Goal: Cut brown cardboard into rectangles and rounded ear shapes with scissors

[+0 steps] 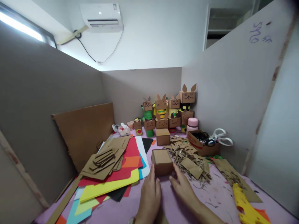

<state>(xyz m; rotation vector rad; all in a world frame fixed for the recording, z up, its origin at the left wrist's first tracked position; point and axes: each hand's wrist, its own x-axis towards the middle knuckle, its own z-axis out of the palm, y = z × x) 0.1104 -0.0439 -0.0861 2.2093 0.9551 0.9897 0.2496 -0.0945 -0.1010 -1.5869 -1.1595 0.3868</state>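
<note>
Cardboard box (pixel 162 166), 1 pc.: on tabletop (pixel 171 205), betw. L hand (pixel 149 190) & R hand (pixel 184 187). Looks fully assembled; no ears or drawn face.
Second box (pixel 163 137), 1 pc.: just behind cardboard box, likewise plain.
Eared figures (pixel 161 104), approx. 10: farther behind cardboard box; appear mostly done.
Scraps (pixel 183 154), qty. unknown: R of cardboard box.
Pose: both hands open, fingers extended fwd. at cardboard box's near corners, no grip; firm contact can't tell.
</note>
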